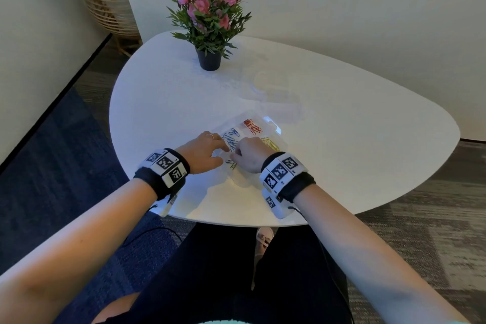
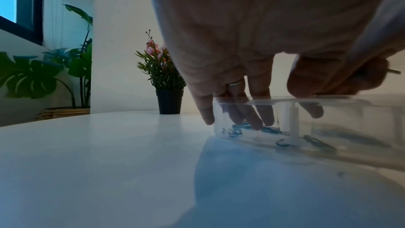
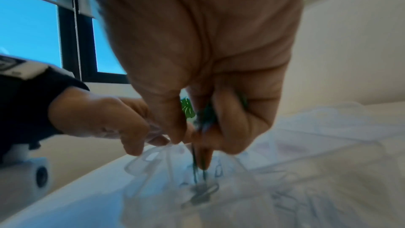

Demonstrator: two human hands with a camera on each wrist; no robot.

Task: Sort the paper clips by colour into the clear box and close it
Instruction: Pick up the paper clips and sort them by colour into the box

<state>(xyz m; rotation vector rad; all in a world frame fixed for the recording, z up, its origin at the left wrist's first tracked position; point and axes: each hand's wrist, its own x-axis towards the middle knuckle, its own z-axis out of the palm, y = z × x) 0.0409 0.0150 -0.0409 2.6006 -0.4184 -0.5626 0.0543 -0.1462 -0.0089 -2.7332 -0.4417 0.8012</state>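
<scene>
The clear box [image 1: 276, 132] lies open on the white table [image 1: 342, 126], close to the near edge. Its compartments hold red clips [image 1: 252, 126], blue clips [image 1: 231, 136] and yellow clips [image 1: 271, 143]. My left hand [image 1: 210, 150] grips the box's left wall, thumb on the rim and fingers down the wall [image 2: 252, 120]. Just to its right, my right hand [image 1: 243, 152] pinches several green clips [image 3: 198, 167] and holds them upright in the nearest compartment, above more clips lying on the box floor [image 3: 201, 192]. The wrist views are blurred.
A potted pink flower [image 1: 209, 16] stands at the far side of the table. A faint clear plastic shape [image 1: 276, 105] lies just beyond the box. The table's near edge [image 1: 236, 222] is close behind my wrists. A wicker planter [image 1: 110, 5] stands on the floor at the far left.
</scene>
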